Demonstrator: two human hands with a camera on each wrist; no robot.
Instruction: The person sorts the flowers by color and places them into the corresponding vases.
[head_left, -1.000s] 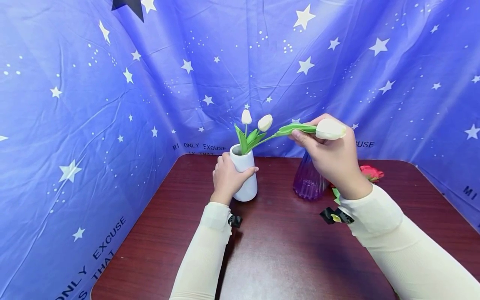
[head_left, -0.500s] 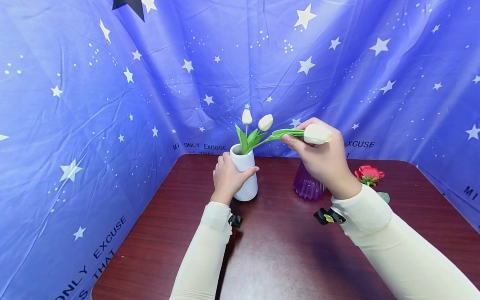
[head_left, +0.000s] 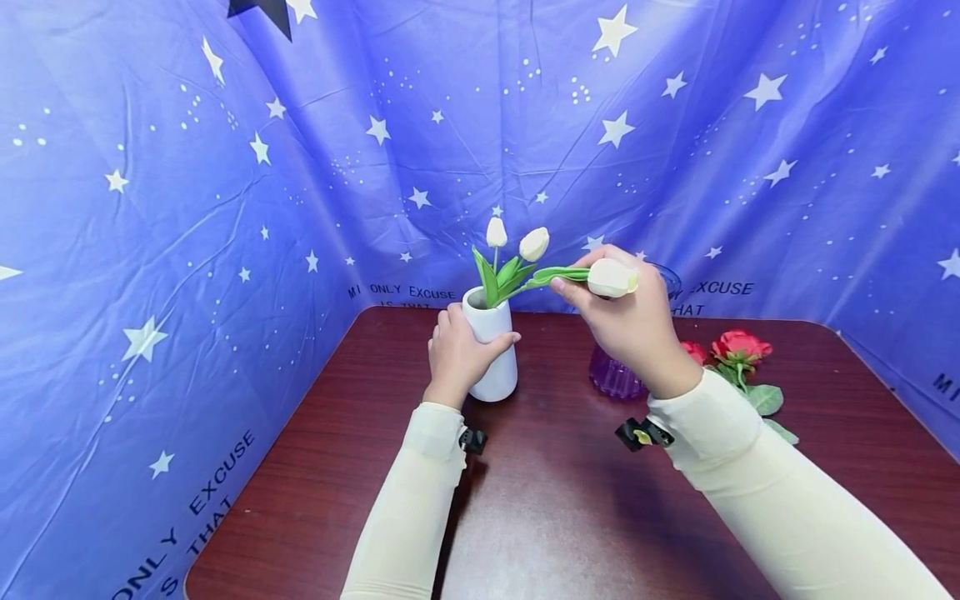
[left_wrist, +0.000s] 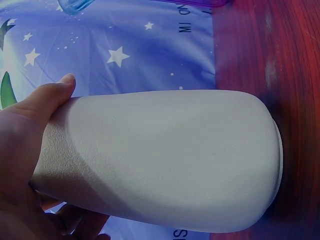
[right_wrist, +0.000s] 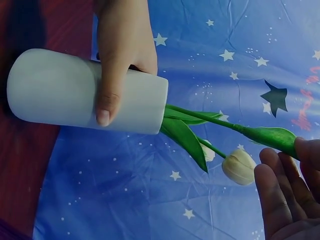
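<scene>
Your right hand (head_left: pixel 633 321) pinches a white tulip (head_left: pixel 612 278); from those fingertips its stem (right_wrist: pixel 212 119) slants left and down into the upright vase (head_left: pixel 497 371), which your nearer left hand (head_left: pixel 459 354) grips.

Head cam: from above, near side of the white vase (head_left: pixel 495 375), facing forward-down, farthest from it. Left wrist: very close to the vase, turned sideways, backdrop (left_wrist: pixel 125 40) beyond. Right wrist: sideways too, less close, facing the vase and its tulips (right_wrist: pixel 239 167). All three share the vase.
</scene>
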